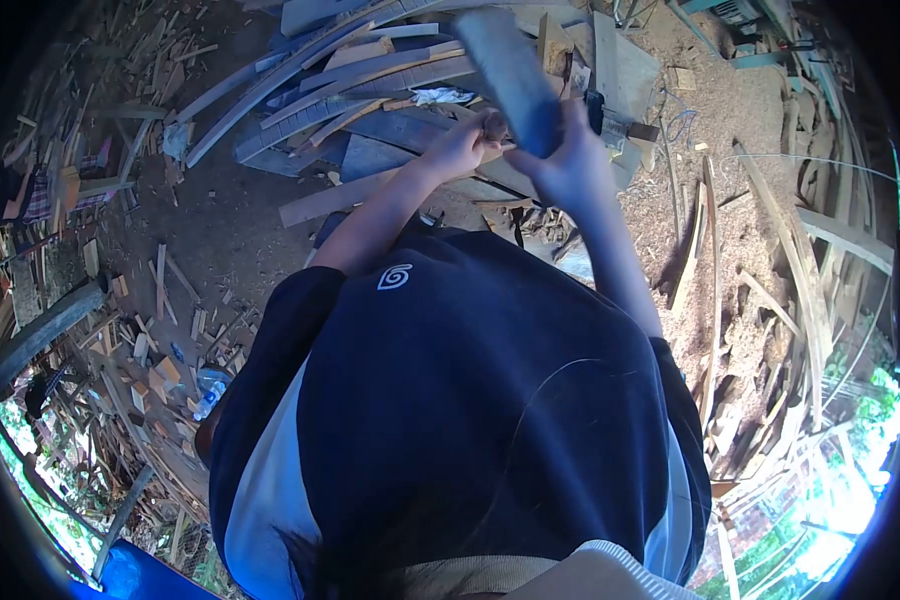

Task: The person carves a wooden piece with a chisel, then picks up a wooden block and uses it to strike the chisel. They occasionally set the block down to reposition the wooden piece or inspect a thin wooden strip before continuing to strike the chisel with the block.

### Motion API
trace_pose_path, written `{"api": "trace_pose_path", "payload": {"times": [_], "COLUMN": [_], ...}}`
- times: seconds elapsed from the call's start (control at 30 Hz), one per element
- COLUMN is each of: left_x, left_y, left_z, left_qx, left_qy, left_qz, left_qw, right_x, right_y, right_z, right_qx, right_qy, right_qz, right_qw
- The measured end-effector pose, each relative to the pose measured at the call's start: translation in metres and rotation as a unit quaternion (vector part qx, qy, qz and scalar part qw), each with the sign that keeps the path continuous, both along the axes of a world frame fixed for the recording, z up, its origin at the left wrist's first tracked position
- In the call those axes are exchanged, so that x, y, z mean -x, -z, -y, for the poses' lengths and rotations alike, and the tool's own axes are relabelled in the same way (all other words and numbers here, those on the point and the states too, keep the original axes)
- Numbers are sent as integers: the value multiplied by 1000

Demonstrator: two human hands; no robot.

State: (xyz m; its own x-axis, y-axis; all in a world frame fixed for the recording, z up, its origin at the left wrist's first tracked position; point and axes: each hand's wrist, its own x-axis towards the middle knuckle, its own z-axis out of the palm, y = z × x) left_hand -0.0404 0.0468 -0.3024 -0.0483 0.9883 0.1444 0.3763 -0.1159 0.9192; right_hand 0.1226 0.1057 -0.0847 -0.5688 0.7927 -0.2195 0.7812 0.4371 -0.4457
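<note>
**Both grips closed over plank pile**

Right hand (575, 165) holds a grey, motion-blurred wooden piece (515, 75), its grip wrapped round the lower end. Left hand (462, 145) grips a small wood piece (494, 128), partly hidden. Both sit above stacked planks (370, 95); sawdust (690, 200) lies right.

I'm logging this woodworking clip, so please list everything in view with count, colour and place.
flat tool or board: one, grey-blue, blurred, raised in the right hand at top centre
small wood piece: one, tan, at the left hand's fingers
long planks: a pile, too many to count, grey and tan, upper centre
wood offcuts: many, tan, scattered on the ground at left
sawdust: one spread, light brown, upper right
thin strips: many, tan, stacked at right
dark shirt: one, navy with a white spiral mark, centre
left hand: one, closed around the wood piece
right hand: one, gripping the tool
</note>
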Motion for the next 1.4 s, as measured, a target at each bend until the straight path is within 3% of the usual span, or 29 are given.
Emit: {"api": "trace_pose_path", "payload": {"times": [0.03,0.13,0.17,0.2,0.27,0.33,0.37,0.4,0.47,0.53,0.6,0.67,0.7,0.73,0.77,0.8,0.87,0.93,0.97,1.03,1.1,1.17,1.2,1.27,1.4], "left_x": [0,-5,-7,-8,-9,-10,-9,-9,-8,-7,-7,-7,-7,-8,-9,-9,-11,-7,-7,-7,-6,2,5,4,9], "left_y": [6,-28,-29,-30,-25,-23,-22,-23,-23,-24,-19,-14,-10,-7,-5,-16,-47,-43,-40,-41,-39,2,17,0,5], "left_z": [0,4,3,1,-3,-5,-5,-6,-4,-5,-5,-9,-11,-10,-10,-10,-5,-6,-4,-7,-1,2,4,18,29], "left_qx": [7,44,45,13,-20,-31,45,43,110,62,15,23,22,16,10,8,54,36,59,77,74,55,35,15,-67], "left_qy": [-13,-1,-1,3,9,26,30,29,-2,11,28,32,34,23,12,13,30,43,31,17,0,5,10,-1,-34], "left_qz": [41,11,12,-13,-38,-95,-64,-65,-27,12,53,43,42,34,26,24,125,84,133,179,112,111,113,126,137], "left_qw": [999,999,999,1000,999,995,996,997,994,998,998,998,998,999,1000,1000,990,995,989,981,991,992,993,992,988], "right_x": [1,0,6,4,-2,1,0,-2,-4,1,-4,0,-4,-5,-12,-4,-6,1,-2,-9,-24,-34,-43,-69,-122], "right_y": [-21,-53,-46,-25,29,38,37,31,16,-47,-74,-62,-19,10,40,50,63,45,50,69,83,78,81,103,155], "right_z": [-3,-3,2,3,8,13,7,1,-8,-5,-3,7,1,9,5,10,9,5,6,-2,1,12,18,27,50], "right_qx": [-6,39,34,34,-53,16,83,81,-47,11,137,76,-19,-66,-25,66,80,107,108,179,225,250,252,200,246], "right_qy": [22,98,102,102,48,26,44,42,2,47,101,70,15,24,15,44,68,69,75,109,154,212,213,295,311], "right_qz": [-89,-297,-412,-412,-233,38,31,30,-90,-147,-351,-545,-578,-470,-145,12,-39,-5,-6,-146,-211,-308,-309,-227,-125], "right_qw": [996,949,905,905,970,999,995,995,995,988,921,832,815,880,989,997,994,992,991,967,939,893,892,906,909]}}
